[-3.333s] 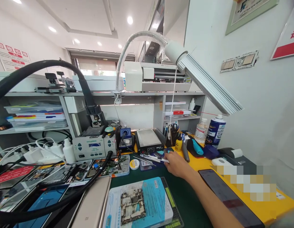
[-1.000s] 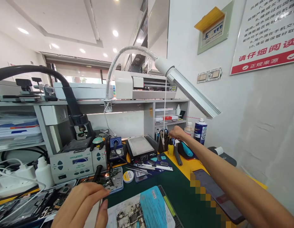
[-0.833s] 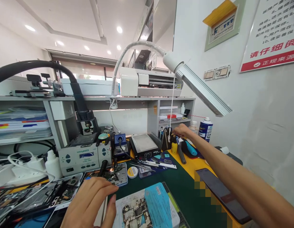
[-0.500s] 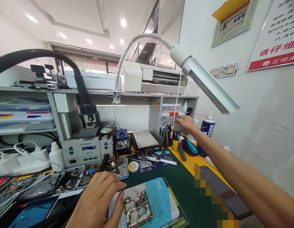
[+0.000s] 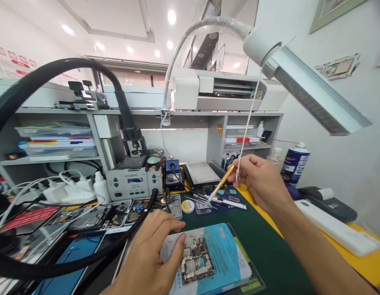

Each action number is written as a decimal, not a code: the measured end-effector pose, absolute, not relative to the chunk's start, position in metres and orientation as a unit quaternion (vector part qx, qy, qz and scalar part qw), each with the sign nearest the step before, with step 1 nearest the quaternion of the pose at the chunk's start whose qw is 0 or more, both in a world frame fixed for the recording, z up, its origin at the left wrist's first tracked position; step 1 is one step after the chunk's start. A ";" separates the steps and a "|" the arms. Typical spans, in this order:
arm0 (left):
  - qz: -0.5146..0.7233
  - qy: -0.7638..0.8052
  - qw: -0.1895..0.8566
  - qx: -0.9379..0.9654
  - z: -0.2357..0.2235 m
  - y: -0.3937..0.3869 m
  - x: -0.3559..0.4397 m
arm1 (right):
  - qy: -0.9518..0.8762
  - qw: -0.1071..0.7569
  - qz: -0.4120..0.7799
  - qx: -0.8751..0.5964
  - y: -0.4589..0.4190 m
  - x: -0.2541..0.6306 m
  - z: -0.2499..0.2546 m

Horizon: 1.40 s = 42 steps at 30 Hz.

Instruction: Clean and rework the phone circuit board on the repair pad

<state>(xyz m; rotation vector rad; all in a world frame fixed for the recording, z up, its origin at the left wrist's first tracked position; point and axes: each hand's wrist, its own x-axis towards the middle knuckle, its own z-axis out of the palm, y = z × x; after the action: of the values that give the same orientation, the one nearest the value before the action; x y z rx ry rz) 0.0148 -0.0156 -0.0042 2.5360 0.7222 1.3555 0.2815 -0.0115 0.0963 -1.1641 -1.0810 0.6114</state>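
Note:
In the head view my right hand [image 5: 259, 178] pinches a slim brush [image 5: 222, 182] by its yellow wooden handle. Its pale end slopes down to the left, over the small tools. The lamp's pull cord hangs beside these fingers. My left hand [image 5: 155, 250] is open, thumb and fingers apart, at the left edge of a blue-and-white package [image 5: 226, 254]. On that package lies a phone circuit board [image 5: 197, 262], near my left thumb. Whether the left fingertips touch the package, I cannot tell.
A black hose [image 5: 76, 268] loops across the left side to a grey hot-air station [image 5: 136, 182]. Phone parts lie at the left. Tweezers and a white pen-like tool [image 5: 234, 203] sit behind the package. A spray can [image 5: 296, 164] stands right; a tube lamp [image 5: 315, 90] hangs above.
My right hand has come back from the tool holder towards me, now with the brush clear of it. My left hand stays by the package. The whole view has shifted right.

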 end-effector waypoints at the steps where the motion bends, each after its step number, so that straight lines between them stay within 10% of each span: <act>1: 0.454 0.250 0.100 0.849 -0.003 -0.017 0.016 | -0.480 0.658 0.302 -0.496 -0.014 0.272 0.093; 16: 0.402 0.325 0.342 0.785 0.004 -0.022 0.022 | -0.459 0.628 0.501 -0.379 -0.010 0.248 0.055; 23: 0.401 0.333 0.416 0.746 0.005 -0.026 0.021 | -0.563 0.476 0.597 -0.317 -0.013 0.251 0.041; 42: 0.187 0.336 0.185 0.904 0.014 -0.014 -0.001 | -0.579 0.369 0.552 -0.473 -0.010 0.241 0.021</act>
<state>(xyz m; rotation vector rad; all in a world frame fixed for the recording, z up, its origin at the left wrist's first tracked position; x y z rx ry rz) -0.0006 -0.0137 0.0136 2.5488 0.9472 0.5264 0.2407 -0.0099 0.0206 -1.2147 -1.4863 1.4157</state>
